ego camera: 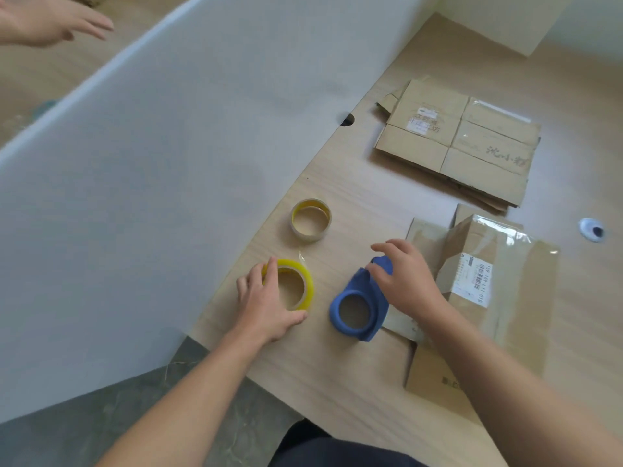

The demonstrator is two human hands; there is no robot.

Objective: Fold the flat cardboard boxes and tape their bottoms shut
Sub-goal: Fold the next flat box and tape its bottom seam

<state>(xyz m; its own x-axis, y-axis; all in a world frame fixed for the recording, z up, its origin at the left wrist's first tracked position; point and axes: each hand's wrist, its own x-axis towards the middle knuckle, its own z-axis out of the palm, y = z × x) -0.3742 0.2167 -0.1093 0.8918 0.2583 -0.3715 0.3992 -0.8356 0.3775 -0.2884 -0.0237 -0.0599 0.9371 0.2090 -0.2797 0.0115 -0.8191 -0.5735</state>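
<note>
Low and right of centre, a box [472, 261] lies on the table [337, 382], part raised, its flaps spread flat around it, with a barcode label and clear tape on its upper face; further up the frame, well apart from it, a stack [455, 143] of flat boxes rests on the same table, with labels and handwriting on the top sheet.

Just left of the box the right hand [404, 278] reaches over its flap and grips the upper end of a blue dispenser [362, 281], fingers curled down onto it, thumb hidden; the dispenser's lower edge overlaps the flap.

Left of that, near but apart, the left hand [266, 305] holds a yellow roll [305, 278] that stands tilted on the table; its fingers hook over the roll's left rim and the thumb lies along the lower edge; a loose end of tape sticks up from the top of the roll.

Above it sits a second roll [310, 236], brownish, untouched.

A white panel [168, 146] fills the left side along the table's edge; at upper left another hand [43, 21] shows, fingers spread, holding nothing; at far right a small white round thing [588, 227] lies on the table.
</note>
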